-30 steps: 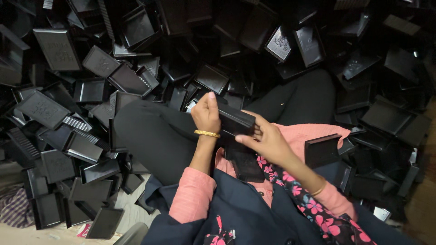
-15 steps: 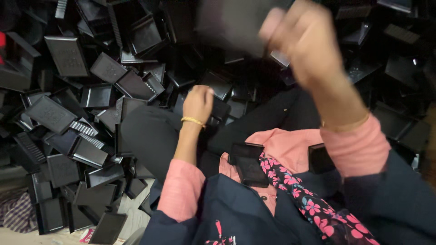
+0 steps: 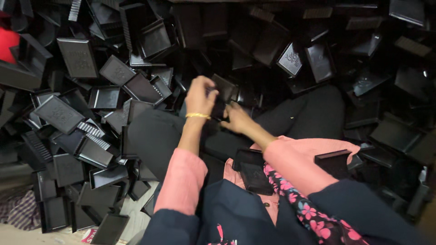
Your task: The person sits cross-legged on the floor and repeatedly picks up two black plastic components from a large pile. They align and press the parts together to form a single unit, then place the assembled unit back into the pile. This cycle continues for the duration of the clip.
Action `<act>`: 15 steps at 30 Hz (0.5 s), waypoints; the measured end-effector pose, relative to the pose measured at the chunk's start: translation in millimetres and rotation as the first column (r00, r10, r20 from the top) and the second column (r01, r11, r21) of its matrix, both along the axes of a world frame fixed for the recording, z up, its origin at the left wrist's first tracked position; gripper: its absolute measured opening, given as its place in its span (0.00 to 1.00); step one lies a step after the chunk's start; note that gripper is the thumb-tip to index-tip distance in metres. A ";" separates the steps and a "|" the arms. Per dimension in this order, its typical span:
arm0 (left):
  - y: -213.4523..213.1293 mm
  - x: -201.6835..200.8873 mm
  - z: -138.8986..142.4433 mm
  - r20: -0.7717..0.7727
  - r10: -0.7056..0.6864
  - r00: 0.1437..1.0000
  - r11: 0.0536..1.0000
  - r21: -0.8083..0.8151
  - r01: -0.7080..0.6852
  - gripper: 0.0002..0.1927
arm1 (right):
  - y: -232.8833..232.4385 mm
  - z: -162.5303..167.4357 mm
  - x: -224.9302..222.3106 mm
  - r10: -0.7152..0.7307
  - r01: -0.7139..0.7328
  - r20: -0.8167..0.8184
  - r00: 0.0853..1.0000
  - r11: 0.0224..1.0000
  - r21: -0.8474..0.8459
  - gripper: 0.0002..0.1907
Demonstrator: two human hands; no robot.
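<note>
I sit on the floor with my legs in dark trousers stretched into a heap of black plastic box parts. My left hand [image 3: 200, 96], with a gold bangle at the wrist, grips a black plastic piece [image 3: 223, 89] just above my knees. My right hand [image 3: 237, 119] reaches in from the right and touches the lower side of the same piece. Two more black pieces [image 3: 252, 171] lie in my lap on the pink cloth. Motion blur hides the fingers' exact hold.
Black plastic trays and lids [image 3: 68, 113] are piled all around, thickest on the left and at the back. Another black part [image 3: 335, 161] rests by my right forearm. A red object [image 3: 7, 43] shows at the far left edge. Pale floor [image 3: 136, 211] shows near my left hip.
My right hand, raised high and blurred half a second ago, has come back down to the piece in my left hand. The left hand has moved a little forward into the pile.
</note>
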State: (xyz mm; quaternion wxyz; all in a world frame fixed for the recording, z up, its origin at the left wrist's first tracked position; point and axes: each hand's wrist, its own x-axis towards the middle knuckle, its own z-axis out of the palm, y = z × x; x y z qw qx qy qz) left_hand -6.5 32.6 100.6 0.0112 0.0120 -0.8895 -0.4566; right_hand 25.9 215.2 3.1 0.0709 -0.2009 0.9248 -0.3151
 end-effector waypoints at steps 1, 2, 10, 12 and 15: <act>-5.3 5.3 5.9 -0.037 0.106 0.994 0.987 0.124 -0.101 0.15 | -3.5 -12.8 2.2 0.020 -0.030 -0.182 0.983 0.998 -0.050 0.23; -9.0 10.3 10.5 -0.101 0.125 0.987 0.927 0.366 -0.080 0.19 | -4.6 -18.6 4.6 0.000 -0.001 -0.087 0.996 1.000 -0.009 0.22; 3.7 39.8 13.3 0.112 -0.112 0.987 -0.350 0.925 -0.144 0.33 | 37.8 92.4 36.0 -0.322 0.342 0.115 0.940 0.885 -0.316 0.33; 16.7 44.8 11.2 -0.055 -0.179 0.982 -0.414 0.910 -0.024 0.37 | 38.9 125.9 46.0 -0.262 0.415 0.329 0.908 0.683 -0.602 0.36; 32.0 49.4 7.8 0.025 -0.187 0.982 -0.156 0.986 -0.055 0.37 | 30.2 157.3 56.0 -0.099 0.550 0.588 0.803 0.504 -0.666 0.34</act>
